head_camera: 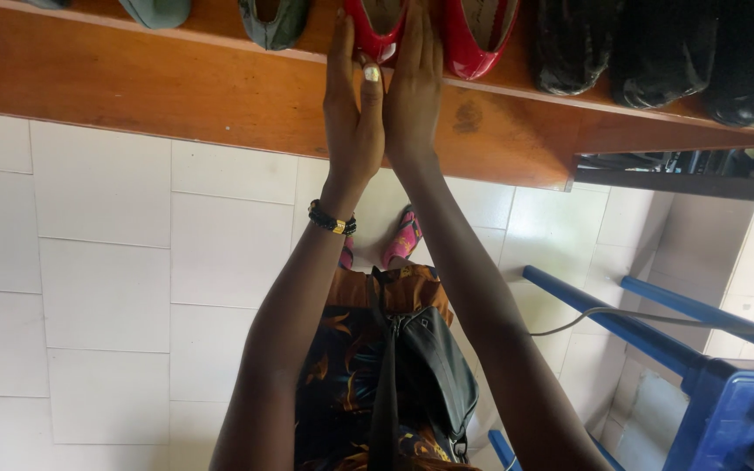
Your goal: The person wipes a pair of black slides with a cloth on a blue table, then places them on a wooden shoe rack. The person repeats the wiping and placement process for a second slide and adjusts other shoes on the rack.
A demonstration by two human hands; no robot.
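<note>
Where hands (381, 105) meet, wooden shelf (176, 87) above white tiles (106, 288)

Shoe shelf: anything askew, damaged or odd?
Little stands out. The wooden shelf has a dark stain on its front face, right of the hands. Both hands, left and right, touch one red shoe; the row looks orderly.

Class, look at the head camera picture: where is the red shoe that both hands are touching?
The red shoe sits on the wooden shelf at top centre, between a grey-green shoe and its red partner. The left hand and right hand touch it.
</note>
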